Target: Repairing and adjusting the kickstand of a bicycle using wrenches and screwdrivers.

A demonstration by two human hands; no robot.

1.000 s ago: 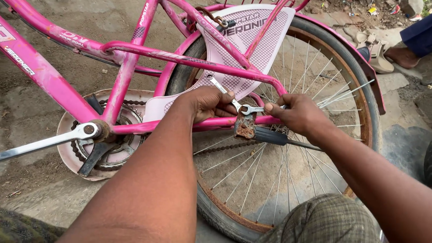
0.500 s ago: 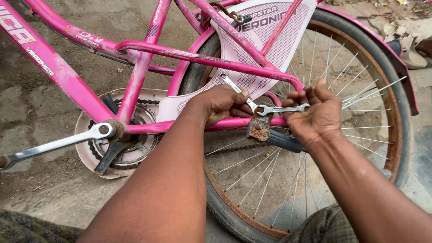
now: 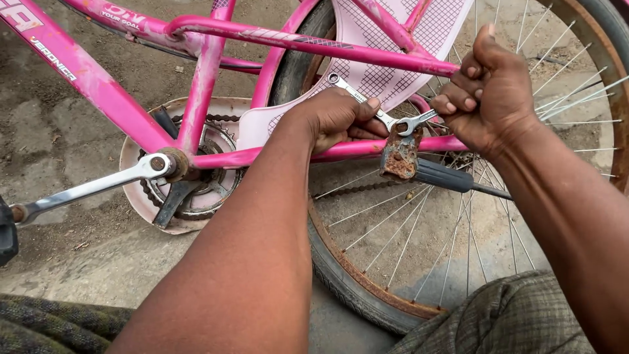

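Note:
A pink bicycle frame (image 3: pixel 216 98) stands before me with its rusty-rimmed rear wheel (image 3: pixel 367 288) at the right. My left hand (image 3: pixel 337 118) grips a silver spanner (image 3: pixel 350 95) that slants up to the left. My right hand (image 3: pixel 491 92) is closed on a second spanner (image 3: pixel 414 122), whose open jaw meets the first at a fastener above a rusty bracket (image 3: pixel 400 156). A black kickstand (image 3: pixel 452 180) runs right from the bracket across the spokes.
A chrome crank arm (image 3: pixel 92 187) points left from the chainwheel (image 3: pixel 196 190), with a pale chain guard (image 3: pixel 259 124) above it. A pink-and-white mesh skirt guard (image 3: pixel 400 39) covers the upper wheel. My checked cloth-covered knee (image 3: pixel 524 318) is at the bottom right. Dirt ground lies beneath.
The view has moved closer and shifted left. My right hand has swung its spanner upward and closed into a fist. My left hand holds its spanner in place.

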